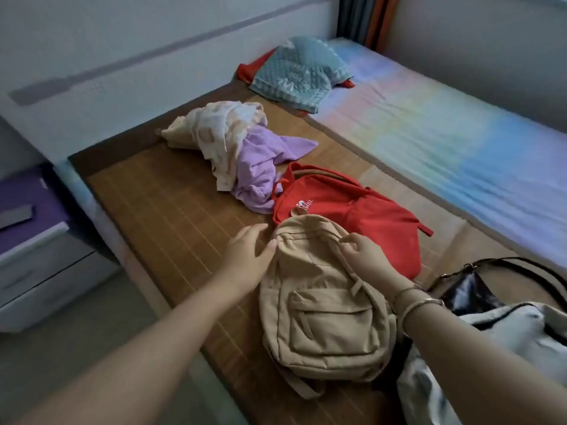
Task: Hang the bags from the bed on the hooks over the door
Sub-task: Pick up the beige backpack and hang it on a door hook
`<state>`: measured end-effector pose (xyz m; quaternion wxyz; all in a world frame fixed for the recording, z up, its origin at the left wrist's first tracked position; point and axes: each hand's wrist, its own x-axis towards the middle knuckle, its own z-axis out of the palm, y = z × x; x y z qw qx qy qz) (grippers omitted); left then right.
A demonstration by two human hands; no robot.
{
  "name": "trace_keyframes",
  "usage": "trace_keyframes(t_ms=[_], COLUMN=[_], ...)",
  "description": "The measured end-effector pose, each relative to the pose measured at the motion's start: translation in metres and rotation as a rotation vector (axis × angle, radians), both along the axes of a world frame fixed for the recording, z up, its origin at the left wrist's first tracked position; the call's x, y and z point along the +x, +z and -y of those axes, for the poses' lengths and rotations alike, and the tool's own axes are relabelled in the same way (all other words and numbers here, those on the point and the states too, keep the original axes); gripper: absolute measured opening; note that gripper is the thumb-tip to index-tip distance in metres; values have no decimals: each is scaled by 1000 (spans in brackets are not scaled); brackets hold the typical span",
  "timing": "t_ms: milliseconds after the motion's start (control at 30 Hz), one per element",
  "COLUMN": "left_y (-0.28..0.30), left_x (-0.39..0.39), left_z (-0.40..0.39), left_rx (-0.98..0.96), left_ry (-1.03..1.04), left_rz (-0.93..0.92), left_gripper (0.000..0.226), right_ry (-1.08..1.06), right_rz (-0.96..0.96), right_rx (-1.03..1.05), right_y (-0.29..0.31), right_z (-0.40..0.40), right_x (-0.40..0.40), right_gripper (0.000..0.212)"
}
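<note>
A beige backpack (322, 314) lies front side up on the bamboo mat of the bed (171, 216). Behind it, partly covered by it, lies a red backpack (362, 210). A black shiny handbag (469, 296) and a pale grey bag (503, 348) lie at the lower right. My left hand (248, 256) rests with straight fingers against the top left of the beige backpack. My right hand (365, 256) has its fingers curled at the backpack's top, pinching the fabric near the handle. The door and hooks are out of view.
A heap of purple and cream clothes (239, 148) lies behind the bags. A teal pillow (297, 72) sits at the bed's head on a pastel sheet (445, 139). A white and purple nightstand (36, 240) stands left of the bed, with floor in front of it.
</note>
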<state>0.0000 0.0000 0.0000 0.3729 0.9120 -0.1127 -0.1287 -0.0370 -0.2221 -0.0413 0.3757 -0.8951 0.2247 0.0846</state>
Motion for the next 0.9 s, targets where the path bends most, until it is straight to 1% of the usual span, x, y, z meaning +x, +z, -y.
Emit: trace_keyframes(t_ms=[100, 167, 300, 400, 433, 500, 600, 700, 767, 833, 900], left_y=[-27, -42, -67, -80, -84, -86, -85, -76, -68, -56, -47], left_x=[26, 38, 57, 66, 69, 69, 72, 75, 76, 74, 73], left_z=[19, 27, 31, 30, 30, 28, 27, 28, 30, 33, 34], left_rx=[-12, -16, 20, 39, 46, 53, 66, 60, 45, 39, 61], left_ry=[58, 75, 76, 77, 76, 71, 70, 51, 26, -24, -86], left_rz=[-92, -152, -211, -245, -262, -283, -305, -282, -243, -195, -161], left_gripper=[45, 44, 43, 43, 44, 44, 45, 45, 47, 55, 72], right_ry=[18, 27, 56, 143, 181, 197, 47, -133, -227, -267, -244], right_rz=[-80, -123, -181, -335, -403, -453, -357, -152, -56, -11, -17], right_rx=[-76, -66, -93, -179, -183, -123, 45, 322, 418, 432, 532], right_y=[-45, -71, -99, -118, -127, -134, -131, -104, -82, -57, -33], right_z=[17, 24, 37, 49, 52, 53, 49, 45, 45, 42, 38], right_x=[35, 51, 76, 88, 93, 94, 97, 91, 87, 80, 71], right_gripper=[33, 32, 29, 34, 35, 34, 33, 24, 23, 31, 31])
